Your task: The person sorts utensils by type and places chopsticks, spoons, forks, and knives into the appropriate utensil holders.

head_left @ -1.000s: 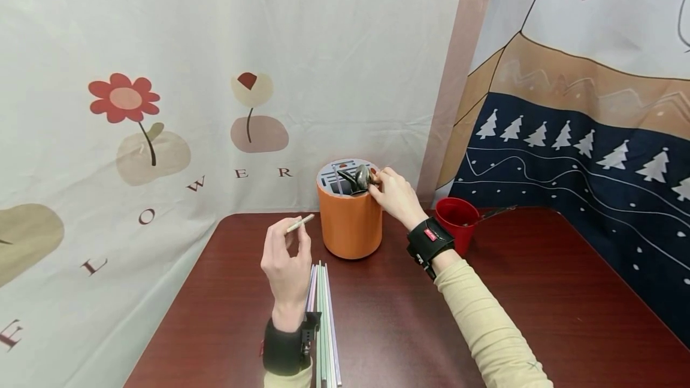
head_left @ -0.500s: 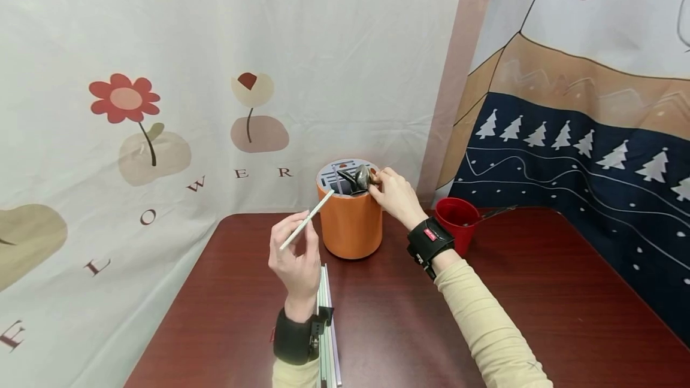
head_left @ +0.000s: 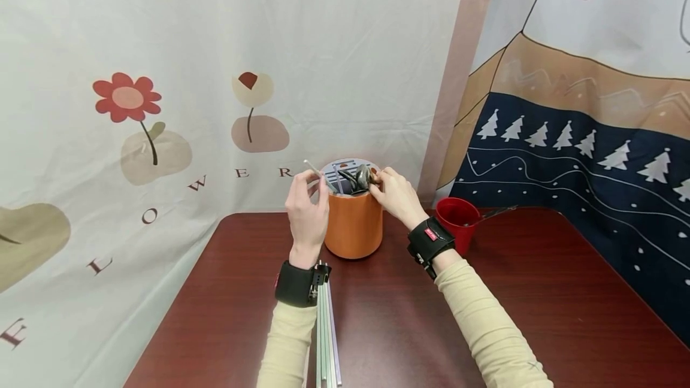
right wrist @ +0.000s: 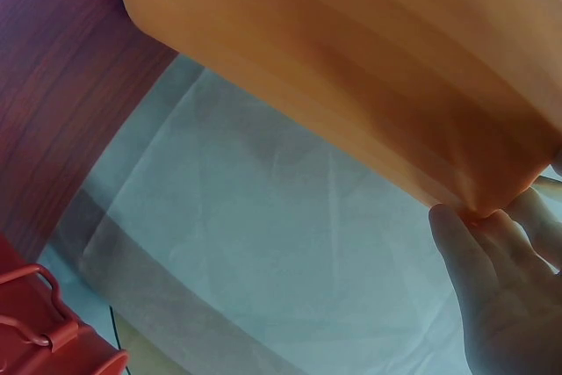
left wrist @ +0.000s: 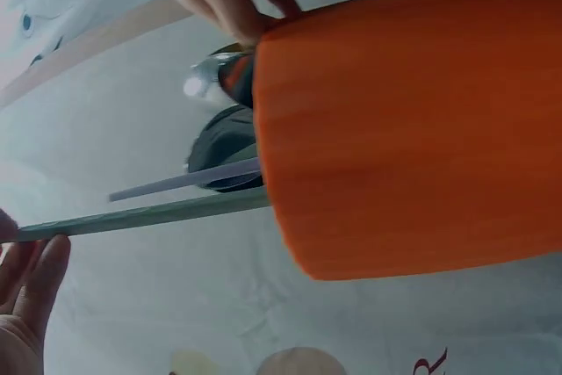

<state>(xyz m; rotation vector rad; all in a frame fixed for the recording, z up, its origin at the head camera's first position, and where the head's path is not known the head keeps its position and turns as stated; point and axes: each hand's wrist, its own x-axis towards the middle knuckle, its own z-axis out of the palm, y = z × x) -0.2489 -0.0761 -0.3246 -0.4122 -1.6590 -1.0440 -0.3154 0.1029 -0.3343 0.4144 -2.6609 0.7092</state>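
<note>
An orange utensil holder [head_left: 353, 229] with a slotted grey top stands at the back of the table. My left hand [head_left: 308, 211] pinches a pale green chopstick [left wrist: 158, 214] near its upper end, left of the holder. In the left wrist view the chopstick's lower end reaches the holder's rim, beside a lilac chopstick [left wrist: 180, 183] that sticks out of it. My right hand [head_left: 400, 197] grips the holder's rim on the right. Beside those fingers a metal spoon [head_left: 363, 177] and dark utensils [head_left: 347, 177] poke out of the top.
Several pastel chopsticks [head_left: 326, 334] lie lengthwise on the dark red table [head_left: 409, 328], partly under the left wrist. A red cup [head_left: 453, 220] with handled utensils [head_left: 497, 212] leaning out stands right of the holder. A printed cloth [head_left: 366, 64] hangs behind the table.
My left hand has moved forward and right to the holder, turning the chopstick so its lower end points down at the holder's top. The right hand has stayed on the rim.
</note>
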